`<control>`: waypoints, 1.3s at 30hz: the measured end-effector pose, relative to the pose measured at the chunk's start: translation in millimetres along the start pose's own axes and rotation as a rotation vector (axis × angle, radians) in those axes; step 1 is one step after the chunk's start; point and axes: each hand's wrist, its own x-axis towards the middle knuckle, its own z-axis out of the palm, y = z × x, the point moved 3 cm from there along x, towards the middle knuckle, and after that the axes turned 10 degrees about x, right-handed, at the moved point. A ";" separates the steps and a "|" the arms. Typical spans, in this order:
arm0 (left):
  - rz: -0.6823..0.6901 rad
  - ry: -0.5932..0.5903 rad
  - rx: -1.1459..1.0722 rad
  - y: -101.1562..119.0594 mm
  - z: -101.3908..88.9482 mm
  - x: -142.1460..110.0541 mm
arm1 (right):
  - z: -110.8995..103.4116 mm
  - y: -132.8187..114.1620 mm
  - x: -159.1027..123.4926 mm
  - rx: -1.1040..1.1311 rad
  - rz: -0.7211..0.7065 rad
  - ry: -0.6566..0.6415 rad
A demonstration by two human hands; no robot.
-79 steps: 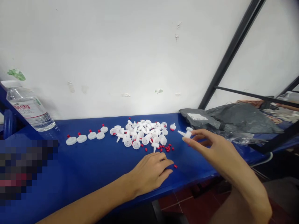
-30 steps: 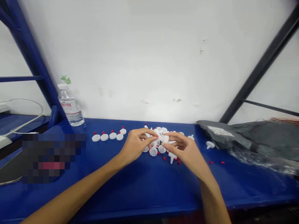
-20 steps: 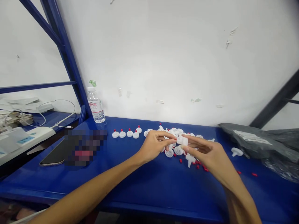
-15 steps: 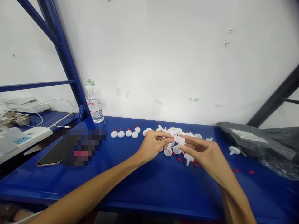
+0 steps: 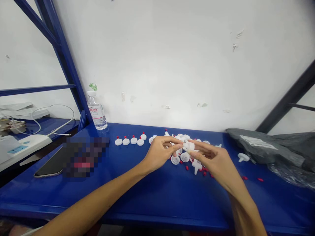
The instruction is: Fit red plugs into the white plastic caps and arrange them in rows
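My right hand (image 5: 213, 160) pinches a white plastic nozzle cap (image 5: 190, 146) by its wide round part, with the narrow spout turned left. My left hand (image 5: 159, 152) is closed at the spout end, thumb and index finger pressed together. What lies between those left fingertips is too small to make out. Beneath and behind both hands spreads a pile of white nozzle caps (image 5: 185, 157) mixed with small red tips (image 5: 187, 167). Left of the pile, several white caps with red tips (image 5: 133, 140) stand upright.
A water bottle (image 5: 97, 113) stands by the wall at the back left. A phone (image 5: 49, 164) lies on the blue table (image 5: 147, 203), beside a blurred patch. To the right is a dark plastic bag (image 5: 263, 147). A white power strip (image 5: 22, 149) sits far left.
The view has shifted slightly. Both hands stay together at the nozzle cap, and its body shows a little more plainly between the fingers. The standing caps are unchanged.
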 end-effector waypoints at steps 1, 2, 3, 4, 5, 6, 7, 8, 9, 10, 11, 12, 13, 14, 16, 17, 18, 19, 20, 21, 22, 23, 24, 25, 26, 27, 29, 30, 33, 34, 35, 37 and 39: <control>0.009 0.004 -0.002 2.3 -0.7 1.1 | 0.5 0.5 0.2 0.010 -0.004 -0.004; 0.017 0.013 -0.002 5.1 -2.1 2.7 | 1.2 1.0 0.3 0.018 -0.007 -0.004; 0.025 0.030 0.002 8.3 -4.7 4.8 | 1.7 1.4 0.5 0.020 -0.009 0.001; 0.032 0.060 0.013 11.8 -9.0 7.5 | 1.8 1.8 0.7 0.013 -0.012 0.016; 0.041 0.105 0.031 15.6 -15.5 10.9 | 1.3 2.3 1.1 -0.006 -0.016 0.045; 0.050 0.165 0.055 19.2 -24.6 14.8 | 0.1 2.9 1.5 -0.031 -0.022 0.087; 0.060 0.240 0.088 22.4 -36.2 19.0 | -1.6 3.5 1.8 -0.059 -0.028 0.136; 0.071 0.325 0.131 25.1 -50.3 23.2 | -3.5 4.1 2.1 -0.084 -0.036 0.183; 0.081 0.406 0.187 26.8 -66.0 27.3 | -5.3 4.7 2.4 -0.103 -0.042 0.223; 0.097 0.489 0.257 27.5 -83.0 30.7 | -6.9 5.2 2.6 -0.114 -0.051 0.255; 0.110 0.549 0.356 27.1 -99.8 33.6 | -8.0 5.4 2.6 -0.117 -0.060 0.276; 0.119 0.589 0.471 25.1 -115.8 35.9 | -8.7 5.5 2.6 -0.117 -0.069 0.287; 0.108 0.621 0.586 21.4 -131.0 37.5 | -8.8 5.4 2.5 -0.117 -0.074 0.289; 0.078 0.640 0.687 16.0 -144.7 38.4 | -8.6 5.3 2.3 -0.117 -0.078 0.286; -0.024 0.606 0.858 1.5 -165.9 39.1 | -7.5 5.2 2.0 -0.125 -0.075 0.276; -0.077 0.572 0.930 -6.2 -173.3 38.9 | -6.9 5.3 1.8 -0.130 -0.073 0.273; -0.119 0.538 0.987 -13.4 -178.8 38.5 | -6.4 5.5 1.7 -0.134 -0.071 0.271; -0.156 0.497 1.038 -20.0 -182.4 38.2 | -6.1 5.7 1.6 -0.137 -0.071 0.272; -0.186 0.455 1.080 -25.7 -184.5 37.9 | -6.0 6.0 1.5 -0.140 -0.071 0.273; -0.209 0.414 1.114 -30.5 -185.6 37.8 | -6.0 6.2 1.5 -0.144 -0.070 0.275; -0.227 0.375 1.140 -34.5 -185.9 37.8 | -6.0 6.3 1.5 -0.149 -0.069 0.276; -0.240 0.341 1.160 -37.6 -185.9 37.9 | -6.1 6.2 1.4 -0.156 -0.069 0.278; -0.248 0.314 1.173 -40.2 -185.7 38.1 | -6.0 5.9 1.3 -0.164 -0.070 0.279; -0.251 0.294 1.181 -42.3 -185.6 38.4 | -5.9 5.2 1.2 -0.171 -0.071 0.279; -0.253 0.276 1.187 -44.4 -185.6 38.7 | -5.5 4.4 1.0 -0.177 -0.073 0.278; -0.257 0.256 1.193 -46.6 -185.7 39.0 | -5.0 3.4 0.8 -0.181 -0.076 0.276; -0.266 0.214 1.203 -51.6 -185.9 39.7 | -3.9 1.5 0.2 -0.188 -0.079 0.272; -0.269 0.191 1.204 -54.3 -185.9 40.0 | -3.4 0.7 0.0 -0.192 -0.077 0.270; -0.276 0.123 1.196 -62.4 -185.6 41.1 | -2.9 -0.2 -0.5 -0.206 -0.074 0.269; -0.278 0.105 1.193 -64.7 -185.4 41.4 | -3.0 -0.1 -0.5 -0.211 -0.074 0.268; -0.279 0.089 1.189 -66.5 -185.2 41.8 | -3.2 0.2 -0.5 -0.214 -0.073 0.268; -0.276 0.069 1.183 -69.0 -184.9 42.6 | -3.9 0.8 -0.3 -0.222 -0.070 0.267; -0.267 0.062 1.181 -70.1 -185.0 43.1 | -4.3 1.1 -0.3 -0.230 -0.067 0.266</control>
